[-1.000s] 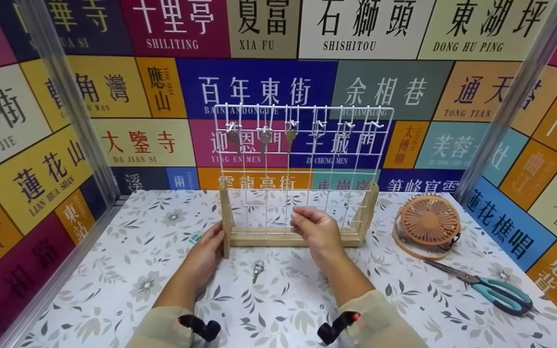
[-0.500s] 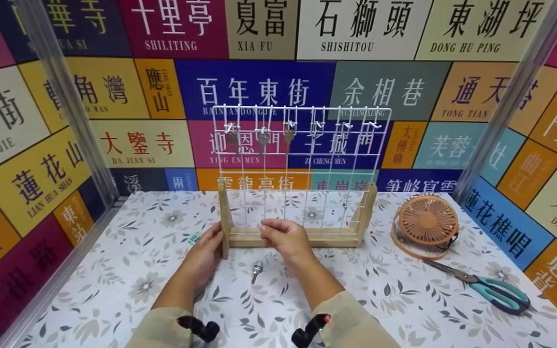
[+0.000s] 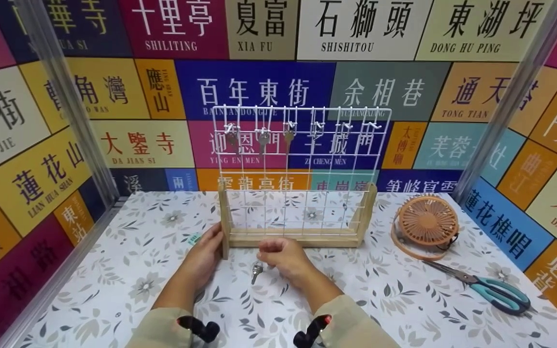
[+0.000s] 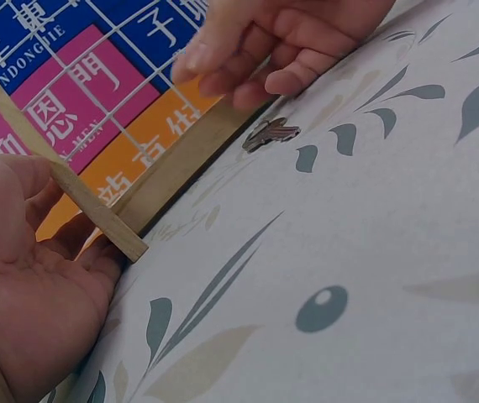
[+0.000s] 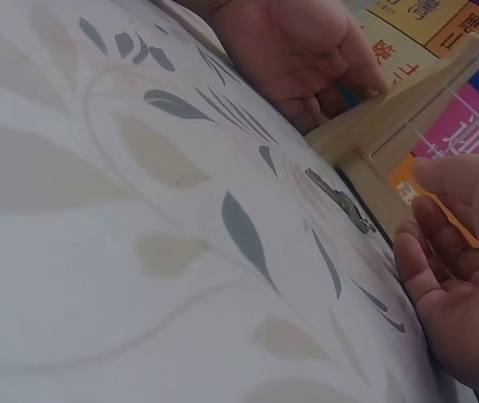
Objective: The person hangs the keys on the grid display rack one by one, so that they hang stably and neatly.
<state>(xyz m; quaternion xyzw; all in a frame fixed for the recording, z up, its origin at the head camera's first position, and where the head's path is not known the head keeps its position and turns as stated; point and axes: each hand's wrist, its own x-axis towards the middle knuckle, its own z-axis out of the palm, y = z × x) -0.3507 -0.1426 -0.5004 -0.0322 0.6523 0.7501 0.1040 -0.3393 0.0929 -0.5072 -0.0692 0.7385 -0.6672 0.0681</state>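
Note:
A white wire grid rack (image 3: 302, 172) on a wooden stand (image 3: 293, 240) stands upright at mid-table. My left hand (image 3: 207, 253) grips its left wooden post, thumb and fingers on either side in the left wrist view. My right hand (image 3: 285, 258) hovers just above the table in front of the stand's base, fingers loosely curled and holding nothing. Close below its fingertips lies a small bunch of metal keys (image 3: 256, 272), also seen in the right wrist view as keys (image 5: 340, 201). More keys (image 3: 264, 137) hang from the three left hooks.
Bare white hooks (image 3: 346, 126) line the rack's upper right. An orange fan (image 3: 428, 221) stands to the right, with teal-handled scissors (image 3: 493, 292) before it. A small green label (image 3: 194, 238) lies beside my left hand. Sign-printed walls (image 3: 259, 87) enclose the table.
My right hand has moved left from in front of the grid, then down toward the keys on the table. The left hand stays on the post.

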